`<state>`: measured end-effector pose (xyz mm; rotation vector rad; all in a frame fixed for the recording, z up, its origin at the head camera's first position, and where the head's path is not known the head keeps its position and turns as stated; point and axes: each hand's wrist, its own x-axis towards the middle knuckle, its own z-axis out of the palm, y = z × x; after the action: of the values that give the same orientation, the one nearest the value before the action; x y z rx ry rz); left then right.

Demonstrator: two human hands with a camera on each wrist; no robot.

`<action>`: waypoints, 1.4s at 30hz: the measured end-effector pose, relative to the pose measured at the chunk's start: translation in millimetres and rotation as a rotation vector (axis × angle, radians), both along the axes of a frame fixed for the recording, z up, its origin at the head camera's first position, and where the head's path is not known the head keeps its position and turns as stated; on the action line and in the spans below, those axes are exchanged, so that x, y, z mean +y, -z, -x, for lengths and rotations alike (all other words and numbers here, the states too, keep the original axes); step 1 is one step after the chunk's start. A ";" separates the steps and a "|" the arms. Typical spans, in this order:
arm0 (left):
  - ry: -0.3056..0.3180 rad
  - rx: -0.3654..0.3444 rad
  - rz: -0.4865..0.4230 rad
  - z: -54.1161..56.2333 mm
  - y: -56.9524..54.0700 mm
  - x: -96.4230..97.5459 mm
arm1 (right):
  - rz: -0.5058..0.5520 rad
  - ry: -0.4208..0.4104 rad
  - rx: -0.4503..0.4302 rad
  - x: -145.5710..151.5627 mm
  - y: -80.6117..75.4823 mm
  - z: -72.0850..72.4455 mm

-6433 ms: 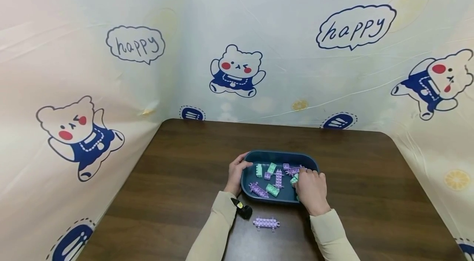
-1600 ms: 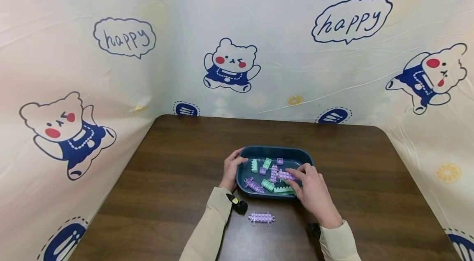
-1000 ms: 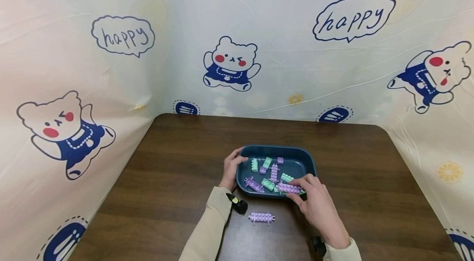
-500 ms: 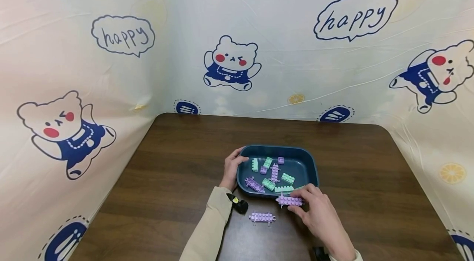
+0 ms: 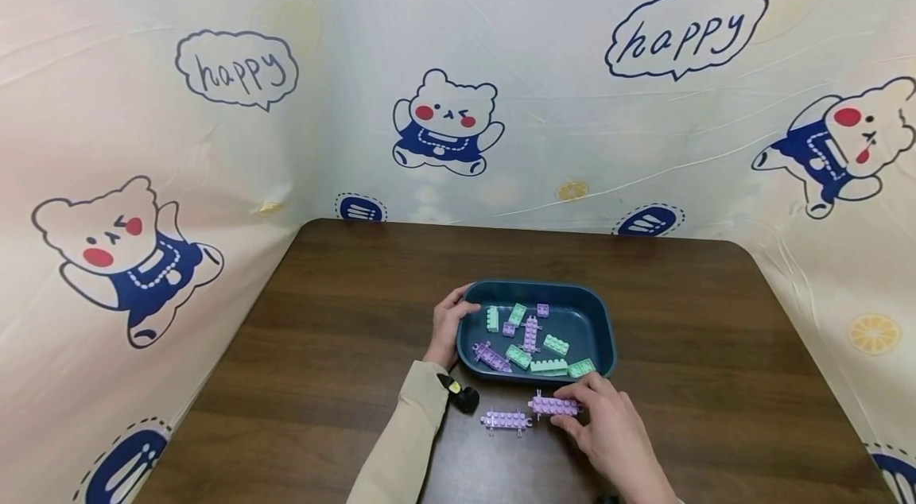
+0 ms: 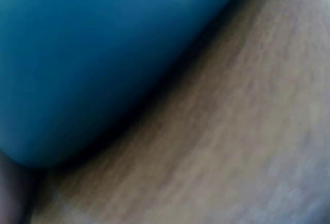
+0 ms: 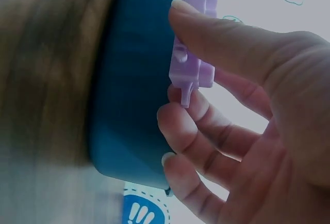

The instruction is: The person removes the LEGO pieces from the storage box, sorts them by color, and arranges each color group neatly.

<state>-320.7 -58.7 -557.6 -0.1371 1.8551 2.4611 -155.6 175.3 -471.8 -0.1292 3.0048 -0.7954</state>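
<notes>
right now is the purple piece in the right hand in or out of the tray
Out: in the head view, the right hand pinches the purple piece outside the tray, past its near rim.

The word "happy" is readable twice on the patterned cloth [image 5: 558,27], inside the left speech bubble [image 5: 237,70] beyond the far left corner of the counter [image 5: 386,281], and the right speech bubble [image 5: 687,32] above its far edge. Blue ovals [image 5: 649,219] along that edge bear white strokes resembling exclamation marks.
</notes>
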 end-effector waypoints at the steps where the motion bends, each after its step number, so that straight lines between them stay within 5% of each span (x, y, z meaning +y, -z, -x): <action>1: 0.004 0.000 -0.003 -0.1 -0.3 -0.3 | -0.009 0.003 0.013 -0.2 1.5 -0.8; 16: 0.000 -0.001 -0.005 1.6 2.4 0.1 | -0.082 0.035 0.047 -2.4 19.2 -1.8; 42: -0.034 0.003 -0.016 10.6 1.9 -1.0 | -0.078 0.050 -0.054 -6.2 37.4 5.0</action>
<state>-331.3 -59.7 -559.5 -0.1653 1.8493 2.4989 -160.6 169.1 -509.1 -0.0299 2.9933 -0.6722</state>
